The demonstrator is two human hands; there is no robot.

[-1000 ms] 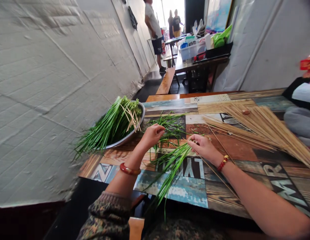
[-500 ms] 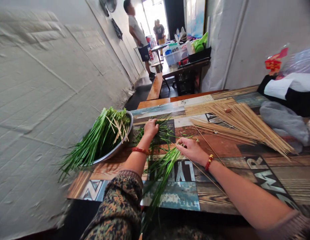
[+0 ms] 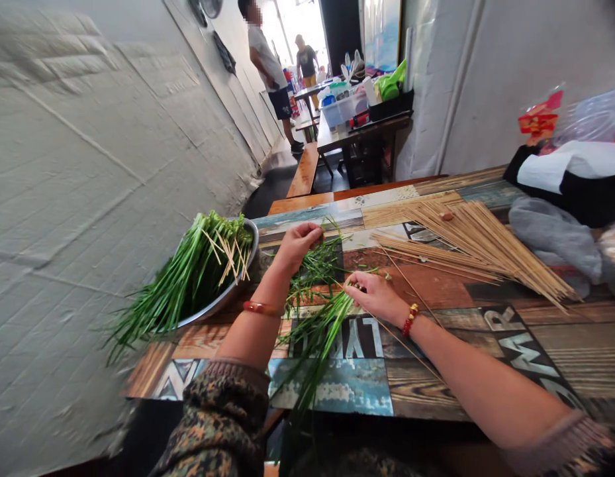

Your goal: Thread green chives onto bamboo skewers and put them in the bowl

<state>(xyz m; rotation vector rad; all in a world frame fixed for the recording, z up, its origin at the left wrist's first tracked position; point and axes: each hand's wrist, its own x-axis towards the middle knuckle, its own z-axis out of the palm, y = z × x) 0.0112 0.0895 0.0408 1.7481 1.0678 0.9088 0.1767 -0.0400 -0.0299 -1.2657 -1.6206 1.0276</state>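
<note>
Patchwork painted planks form the table (image 3: pixel 535 358). I see my right hand (image 3: pixel 374 296) pinching limp chive stalks (image 3: pixel 322 331) on a thin skewer (image 3: pixel 411 351); my left hand (image 3: pixel 297 244) grasps loose chives (image 3: pixel 320 265) beyond.

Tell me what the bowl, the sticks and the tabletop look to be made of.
Bowl: metal, likely stainless steel, judging by its thin, grey, shiny rim.
Sticks: pale, thin and straight, with a matt tan look; probably bamboo, possibly wood.
Tabletop: shows wood grain in patchwork planks with painted letters; whether real boards or a printed surface cannot be told.
</note>
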